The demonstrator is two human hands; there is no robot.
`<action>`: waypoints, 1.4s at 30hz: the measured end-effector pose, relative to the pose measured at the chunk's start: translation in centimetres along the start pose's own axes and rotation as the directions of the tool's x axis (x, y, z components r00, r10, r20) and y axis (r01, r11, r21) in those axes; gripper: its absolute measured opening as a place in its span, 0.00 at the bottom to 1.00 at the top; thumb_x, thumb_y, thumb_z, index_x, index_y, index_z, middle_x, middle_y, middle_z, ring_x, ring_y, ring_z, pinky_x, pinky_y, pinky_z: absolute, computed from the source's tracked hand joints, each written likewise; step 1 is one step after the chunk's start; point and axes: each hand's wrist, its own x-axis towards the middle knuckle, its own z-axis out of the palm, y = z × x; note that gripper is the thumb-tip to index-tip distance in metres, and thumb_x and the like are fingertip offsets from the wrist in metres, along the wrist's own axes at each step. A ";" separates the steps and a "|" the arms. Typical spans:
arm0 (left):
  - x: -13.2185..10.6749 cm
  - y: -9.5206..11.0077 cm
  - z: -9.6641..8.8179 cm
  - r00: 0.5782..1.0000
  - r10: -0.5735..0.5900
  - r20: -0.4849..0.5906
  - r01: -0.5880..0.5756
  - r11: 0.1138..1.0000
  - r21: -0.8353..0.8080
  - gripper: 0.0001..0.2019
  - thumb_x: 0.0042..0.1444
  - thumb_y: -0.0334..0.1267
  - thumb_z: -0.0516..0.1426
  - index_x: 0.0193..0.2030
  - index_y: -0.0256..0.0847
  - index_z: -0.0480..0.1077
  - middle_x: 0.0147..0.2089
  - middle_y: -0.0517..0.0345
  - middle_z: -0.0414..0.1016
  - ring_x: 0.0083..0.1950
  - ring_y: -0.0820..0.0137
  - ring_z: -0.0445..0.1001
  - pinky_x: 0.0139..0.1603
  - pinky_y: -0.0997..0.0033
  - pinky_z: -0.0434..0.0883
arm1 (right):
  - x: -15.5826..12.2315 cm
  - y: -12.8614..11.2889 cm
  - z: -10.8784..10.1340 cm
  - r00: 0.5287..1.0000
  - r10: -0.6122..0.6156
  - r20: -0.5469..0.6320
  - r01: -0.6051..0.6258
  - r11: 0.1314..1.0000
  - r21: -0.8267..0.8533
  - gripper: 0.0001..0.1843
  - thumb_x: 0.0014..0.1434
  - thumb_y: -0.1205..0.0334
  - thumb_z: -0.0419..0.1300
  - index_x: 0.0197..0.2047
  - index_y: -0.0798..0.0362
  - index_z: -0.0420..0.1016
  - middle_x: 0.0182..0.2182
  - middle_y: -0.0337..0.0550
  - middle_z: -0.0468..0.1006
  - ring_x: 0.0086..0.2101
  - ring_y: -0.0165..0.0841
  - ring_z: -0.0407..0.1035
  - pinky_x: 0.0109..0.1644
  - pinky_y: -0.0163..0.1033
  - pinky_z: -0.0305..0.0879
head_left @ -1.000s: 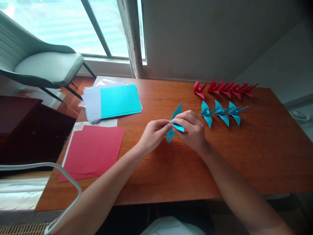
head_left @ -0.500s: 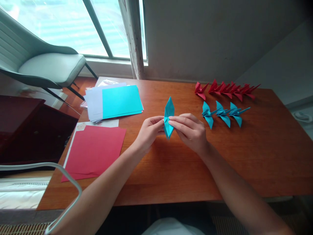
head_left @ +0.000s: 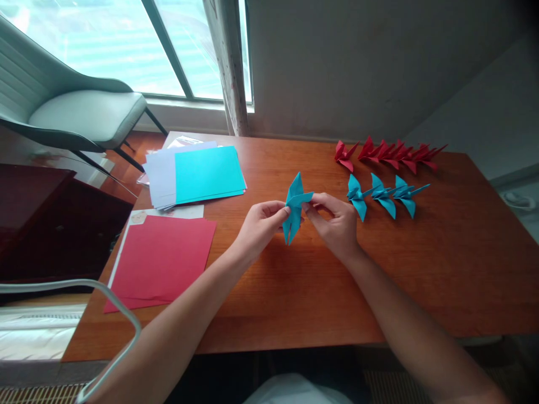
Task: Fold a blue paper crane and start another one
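Observation:
A partly folded blue origami crane (head_left: 294, 201) is held up over the middle of the table, its long pointed flaps running up and down and one narrow strip sticking out to the right. My left hand (head_left: 264, 224) pinches its left side between thumb and fingers. With thumb and forefinger, my right hand (head_left: 334, 221) grips the tip of the narrow strip. Some fingers behind the paper are hidden. To the right stand three finished blue paper cranes (head_left: 382, 196) in a row, and behind them a row of several red paper cranes (head_left: 389, 154).
On the wooden table (head_left: 337, 303), red paper sheets (head_left: 164, 261) lie at the left. Beyond them are blue sheets (head_left: 208, 174) overlapping white sheets (head_left: 160, 177). A chair (head_left: 84, 112) stands past the left corner near the window. A pale curved bar (head_left: 122, 308) crosses the lower left.
A narrow strip of the blue paper now points out to the right, where the flaps lay flat before. My right fingers have moved from the paper's middle to that strip's tip.

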 end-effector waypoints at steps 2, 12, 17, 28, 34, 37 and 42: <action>0.1 -0.1 0.0 1.000 0.002 -0.014 -0.002 1.000 0.024 0.16 0.52 0.47 0.66 0.39 0.34 0.79 0.38 0.47 0.83 0.39 0.63 0.80 0.41 0.68 0.74 | 0.0 -0.1 0.1 0.997 0.078 -0.015 -0.077 0.995 0.059 0.04 0.63 0.62 0.63 0.40 0.48 0.81 0.35 0.40 0.83 0.33 0.33 0.75 0.37 0.41 0.73; 0.2 -0.3 0.0 0.998 0.014 -0.057 -0.014 1.000 -0.014 0.15 0.48 0.46 0.68 0.35 0.35 0.78 0.33 0.52 0.82 0.34 0.68 0.78 0.39 0.71 0.72 | -0.1 -0.9 0.1 0.996 -0.083 0.030 0.082 0.996 0.020 0.06 0.63 0.65 0.62 0.41 0.47 0.82 0.34 0.41 0.82 0.32 0.33 0.73 0.35 0.41 0.72; 0.1 0.0 -0.2 0.999 -0.022 -0.037 0.020 0.998 -0.061 0.15 0.52 0.47 0.66 0.37 0.36 0.79 0.36 0.51 0.83 0.37 0.65 0.80 0.40 0.70 0.73 | -0.1 -0.3 -0.1 0.960 -0.275 0.046 0.279 0.949 -0.143 0.11 0.63 0.67 0.62 0.44 0.43 0.82 0.39 0.41 0.85 0.39 0.38 0.75 0.45 0.48 0.75; 0.1 0.4 -0.3 0.999 -0.014 -0.046 0.010 0.997 -0.080 0.20 0.51 0.53 0.67 0.40 0.35 0.79 0.37 0.51 0.81 0.36 0.67 0.78 0.38 0.71 0.75 | -0.3 0.4 -0.2 0.938 -0.327 0.116 0.342 0.929 -0.144 0.16 0.63 0.71 0.60 0.48 0.41 0.80 0.47 0.40 0.84 0.45 0.40 0.75 0.51 0.51 0.75; 0.1 0.3 0.0 0.995 0.065 -0.077 -0.065 0.998 -0.006 0.19 0.53 0.52 0.67 0.40 0.36 0.80 0.36 0.52 0.82 0.34 0.69 0.77 0.38 0.71 0.74 | -0.1 -0.1 0.3 0.983 0.184 -0.005 -0.181 0.974 0.139 0.09 0.66 0.56 0.60 0.47 0.48 0.76 0.42 0.44 0.81 0.42 0.36 0.76 0.37 0.39 0.75; 0.2 0.1 0.1 0.994 0.085 -0.075 -0.085 0.996 0.006 0.19 0.53 0.52 0.66 0.40 0.35 0.80 0.36 0.52 0.82 0.34 0.70 0.76 0.38 0.71 0.74 | -0.1 0.2 0.5 0.962 0.253 0.099 -0.268 0.947 0.180 0.13 0.62 0.50 0.64 0.44 0.50 0.77 0.38 0.43 0.80 0.38 0.35 0.75 0.35 0.37 0.73; 0.1 0.0 0.2 0.989 0.091 -0.118 -0.088 0.995 0.036 0.20 0.52 0.52 0.67 0.40 0.35 0.80 0.35 0.53 0.82 0.34 0.70 0.76 0.38 0.71 0.73 | -0.1 -0.2 0.6 0.970 0.221 0.101 -0.235 0.960 0.155 0.14 0.60 0.49 0.66 0.43 0.49 0.77 0.37 0.41 0.78 0.37 0.34 0.74 0.36 0.38 0.71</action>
